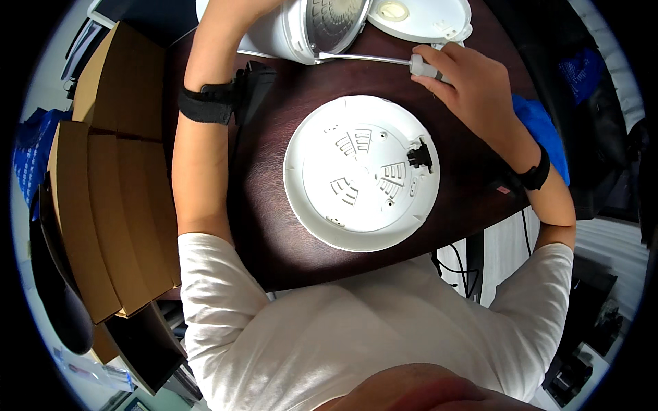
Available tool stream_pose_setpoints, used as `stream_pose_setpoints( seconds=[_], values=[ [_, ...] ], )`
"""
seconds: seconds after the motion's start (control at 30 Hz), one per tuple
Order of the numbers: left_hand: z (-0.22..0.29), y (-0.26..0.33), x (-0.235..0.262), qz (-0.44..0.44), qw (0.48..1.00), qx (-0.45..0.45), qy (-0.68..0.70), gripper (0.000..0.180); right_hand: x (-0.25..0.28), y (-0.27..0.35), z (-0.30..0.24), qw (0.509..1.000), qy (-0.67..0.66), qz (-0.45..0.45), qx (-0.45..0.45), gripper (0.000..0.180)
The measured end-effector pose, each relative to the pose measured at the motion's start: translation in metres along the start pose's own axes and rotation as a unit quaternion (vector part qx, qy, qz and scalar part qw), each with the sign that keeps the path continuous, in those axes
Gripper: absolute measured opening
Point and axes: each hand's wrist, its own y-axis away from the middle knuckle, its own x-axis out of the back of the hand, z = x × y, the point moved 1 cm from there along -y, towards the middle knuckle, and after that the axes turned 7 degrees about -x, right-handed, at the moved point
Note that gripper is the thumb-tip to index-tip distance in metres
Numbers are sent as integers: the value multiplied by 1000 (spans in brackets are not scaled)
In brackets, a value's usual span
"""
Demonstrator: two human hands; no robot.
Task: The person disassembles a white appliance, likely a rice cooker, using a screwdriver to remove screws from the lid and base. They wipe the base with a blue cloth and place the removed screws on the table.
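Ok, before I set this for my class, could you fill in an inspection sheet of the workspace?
Surface: dark brown tabletop, glossy in places.
Job's things: screwdriver, its tip by the rim of a white cylindrical body, contact unclear; white round part with vent slots and a black fitting.
Clutter: white lid-like piece at the top edge.
Grippers: bare hands; right hand grips the screwdriver handle; left hand has its fingers cut off by the picture's upper edge.
Cables: black cables beyond the near table edge.
Surroundings: brown cardboard at left; blue item behind the right forearm.
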Motion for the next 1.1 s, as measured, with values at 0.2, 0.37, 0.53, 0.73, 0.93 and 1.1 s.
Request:
stream_pose_setpoints(
  seconds=[0.2, 0.37, 0.53, 0.73, 0.93, 1.1],
  values=[
    [3, 3, 1, 3, 1000, 14, -1, 63, -8, -1, 9, 999, 20, 23, 21, 35],
    [2, 3, -3, 17, 1000, 21, -13, 65, -7, -3, 9, 999, 32, 21, 24, 36],
    [-2, 3, -7, 32, 999, 16, 4, 64, -8, -4, 12, 998, 56, 31, 25, 37],
    [5, 5, -4, 31, 999, 21, -28, 62, 0, -11, 9, 992, 114, 24, 48, 37],
    [10, 3, -3, 32, 998, 38, -24, 60, -17, 0, 12, 1000, -7, 4, -4, 39],
    [10, 1, -4, 33, 998, 48, -34, 59, -31, 14, 3, 980, -166, -24, -106, 35]
  ],
)
